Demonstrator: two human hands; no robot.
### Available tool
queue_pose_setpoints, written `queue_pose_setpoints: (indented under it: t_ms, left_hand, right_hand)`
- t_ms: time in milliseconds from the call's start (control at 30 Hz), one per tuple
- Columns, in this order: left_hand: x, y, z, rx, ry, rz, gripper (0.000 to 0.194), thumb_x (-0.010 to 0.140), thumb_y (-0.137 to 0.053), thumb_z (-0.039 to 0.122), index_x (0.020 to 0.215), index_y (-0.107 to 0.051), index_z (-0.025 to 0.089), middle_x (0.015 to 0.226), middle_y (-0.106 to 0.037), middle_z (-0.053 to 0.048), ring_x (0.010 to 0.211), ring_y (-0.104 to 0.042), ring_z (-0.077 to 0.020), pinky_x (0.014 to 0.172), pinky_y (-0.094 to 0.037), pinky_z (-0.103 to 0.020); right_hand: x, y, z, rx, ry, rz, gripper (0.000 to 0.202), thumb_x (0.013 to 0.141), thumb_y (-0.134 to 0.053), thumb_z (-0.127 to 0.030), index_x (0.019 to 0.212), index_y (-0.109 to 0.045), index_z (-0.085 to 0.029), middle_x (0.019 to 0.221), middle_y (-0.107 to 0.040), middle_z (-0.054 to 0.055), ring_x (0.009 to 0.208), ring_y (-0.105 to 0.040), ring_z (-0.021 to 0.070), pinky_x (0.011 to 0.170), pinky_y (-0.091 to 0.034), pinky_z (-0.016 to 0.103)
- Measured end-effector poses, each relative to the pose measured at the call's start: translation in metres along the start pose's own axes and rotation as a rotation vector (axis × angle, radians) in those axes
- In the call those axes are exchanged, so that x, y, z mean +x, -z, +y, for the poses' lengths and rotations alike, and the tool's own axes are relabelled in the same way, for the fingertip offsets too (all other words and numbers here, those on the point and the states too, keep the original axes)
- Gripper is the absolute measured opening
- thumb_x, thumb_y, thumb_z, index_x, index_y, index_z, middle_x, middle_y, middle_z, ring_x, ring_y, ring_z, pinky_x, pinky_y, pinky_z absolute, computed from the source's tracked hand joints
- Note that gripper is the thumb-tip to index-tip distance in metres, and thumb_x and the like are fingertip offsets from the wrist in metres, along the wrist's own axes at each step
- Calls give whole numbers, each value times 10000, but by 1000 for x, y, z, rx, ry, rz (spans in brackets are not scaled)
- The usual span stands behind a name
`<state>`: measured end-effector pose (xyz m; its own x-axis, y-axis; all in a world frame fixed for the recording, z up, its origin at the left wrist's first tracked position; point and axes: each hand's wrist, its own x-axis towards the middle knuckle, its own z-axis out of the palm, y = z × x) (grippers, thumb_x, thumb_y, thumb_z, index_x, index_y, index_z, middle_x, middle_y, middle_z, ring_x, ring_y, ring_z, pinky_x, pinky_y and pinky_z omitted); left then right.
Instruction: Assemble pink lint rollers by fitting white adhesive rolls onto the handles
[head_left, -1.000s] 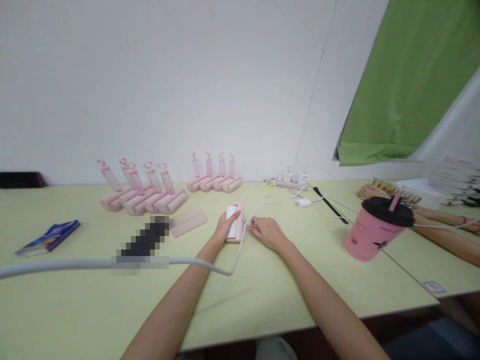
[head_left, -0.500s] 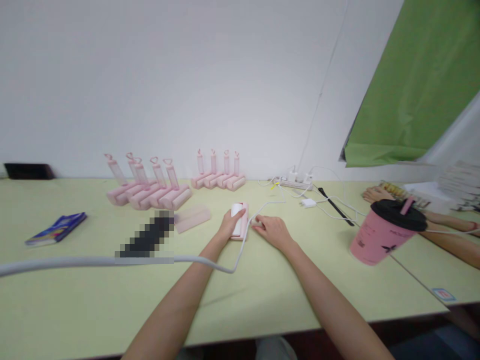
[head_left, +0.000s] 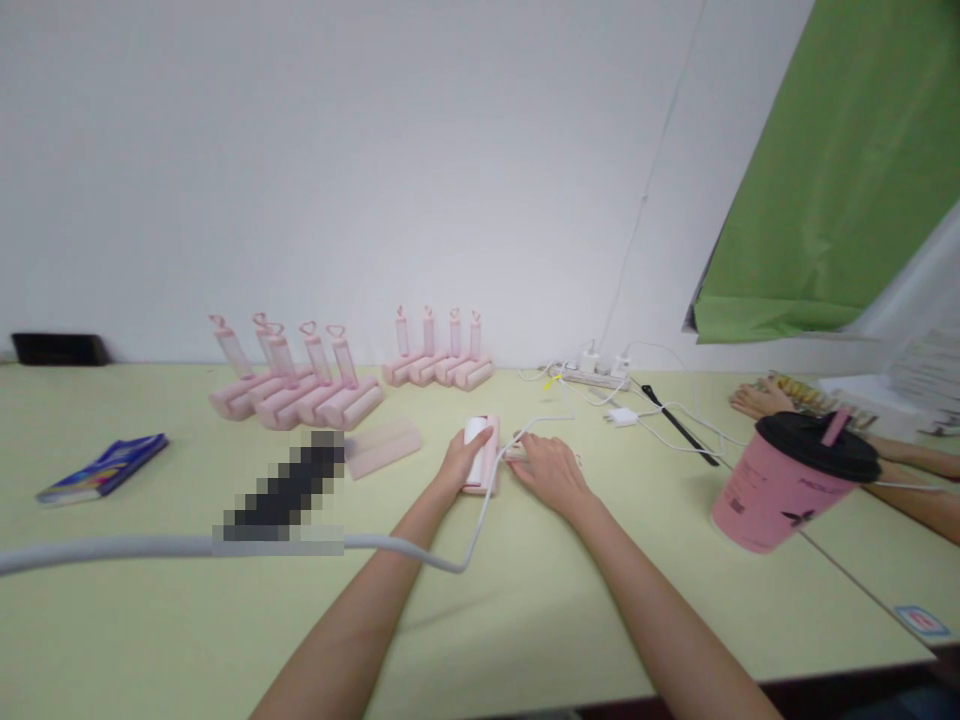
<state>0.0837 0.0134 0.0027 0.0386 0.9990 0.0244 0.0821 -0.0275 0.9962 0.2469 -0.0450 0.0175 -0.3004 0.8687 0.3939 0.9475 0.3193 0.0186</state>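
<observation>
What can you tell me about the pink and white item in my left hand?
The pink and white item is oblong and smooth, apparently plastic, with a white section on its left and pale pink along its right side. It lies on the pale green table, its length pointing away from you. Your left hand grips its left side, thumb over the top. A pale cable crosses in front of its right edge; whether they touch is unclear.

Pink lidded cup (head_left: 772, 502), green curtain (head_left: 814, 200), white power strip (head_left: 596, 380)

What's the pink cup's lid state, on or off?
On: the black lid caps the pink cup, a pink straw sticking up through it.
</observation>
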Motion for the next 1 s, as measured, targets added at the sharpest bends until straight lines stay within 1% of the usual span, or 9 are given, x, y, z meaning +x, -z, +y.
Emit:
queue_pose_setpoints:
  t_ms: [133, 233, 333, 400, 500, 567, 667, 800, 1000]
  left_hand:
    - [2, 1, -2, 36, -19, 7, 586, 603, -623, 591, 943, -606, 115, 745, -620, -54, 617, -531, -153, 585, -403, -264]
    - [3, 1, -4, 45, -31, 18, 616, 594, -627, 590, 982, -603, 112, 764, -627, -59, 646, -542, -169, 610, -403, -275]
    - [2, 0, -6, 70, -88, 17, 629, 618, -613, 582, 1048, -588, 123, 825, -639, -69, 692, -557, -182, 643, -406, -284]
    - [-1, -1, -8, 104, -142, 5, 614, 639, -605, 572, 1075, -576, 141, 892, -640, -76, 747, -568, -191, 674, -409, -285]
    - [-9, -4, -7, 191, -202, 15, 574, 655, -599, 571, 1053, -574, 158, 956, -631, -82, 830, -569, -203, 725, -406, -285]
    - [-16, -7, -4, 265, -208, 46, 557, 661, -591, 581, 1028, -567, 162, 958, -628, -86, 844, -568, -210, 734, -401, -289]
    - [-25, -11, 3, 356, -200, 80, 543, 670, -578, 593, 1005, -550, 167, 921, -628, -89, 824, -569, -219, 713, -395, -293]
    - [-32, -13, 11, 400, -193, 85, 513, 686, -568, 583, 992, -537, 172, 909, -625, -93, 827, -568, -227, 704, -388, -292]
    - [-31, -12, 9, 383, -202, 73, 535, 682, -564, 599, 1006, -537, 174, 922, -626, -92, 833, -569, -226, 721, -392, -298]
  right_hand:
    - [0, -1, 1, -3, 12, -29, 290, 910, -344, -410, 1005, -505, -189, 994, -612, 77, 931, -571, 189, 807, -353, 297]
    - [1, -2, 1, -21, 11, -69, 304, 914, -323, -433, 963, -508, -197, 965, -625, 64, 881, -591, 183, 751, -367, 279]
    - [0, 0, 2, -32, 21, -139, 320, 917, -304, -452, 964, -501, -204, 907, -650, 51, 816, -615, 175, 672, -371, 254]
    - [-2, 4, 2, -54, 32, -179, 317, 920, -299, -447, 979, -497, -206, 886, -662, 52, 802, -627, 177, 651, -370, 248]
    - [-5, 9, 3, -100, 43, -213, 304, 923, -305, -429, 993, -494, -201, 894, -669, 72, 806, -635, 188, 645, -373, 247]
    - [-7, 10, 3, -123, 47, -233, 294, 922, -317, -415, 1002, -490, -192, 896, -669, 88, 807, -637, 194, 641, -375, 247]
    - [-8, 10, 4, -144, 57, -243, 278, 916, -344, -401, 1009, -490, -183, 886, -670, 95, 798, -638, 207, 636, -377, 248]
    - [-8, 9, 5, -153, 76, -232, 279, 908, -363, -403, 1021, -487, -180, 882, -671, 96, 791, -635, 220, 630, -373, 255]
    - [-9, 8, 4, -132, 64, -219, 301, 918, -324, -411, 1022, -484, -177, 884, -668, 108, 789, -628, 209, 634, -355, 256]
